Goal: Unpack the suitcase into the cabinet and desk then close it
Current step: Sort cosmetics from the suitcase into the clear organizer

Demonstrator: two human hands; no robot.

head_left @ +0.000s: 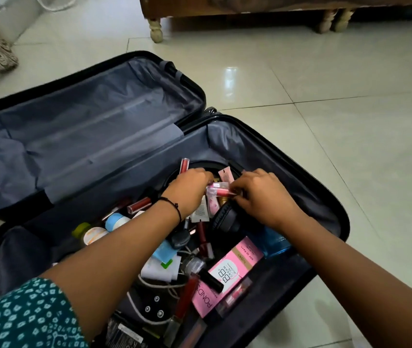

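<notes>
An open suitcase (225, 139) lies flat on the tiled floor (325, 96), its grey-lined lid half spread out to the left and the near half crowded with cosmetics. Both hands reach into the far end of that packed half. The left hand (189, 187) has its grip curled around a red lip gloss tube (183, 166), which sticks up past the knuckles. The right hand (262, 197) pinches the end of a small pink tube (218, 191) held between the two hands. Just below them lie black headphones (226, 217). Nearer the person sit a pink box (235, 268), a blue bottle (275, 243), a white cable (159, 285) and a blue-capped jar (115, 221). Wooden furniture legs (156, 30) stand on the floor beyond the suitcase.
</notes>
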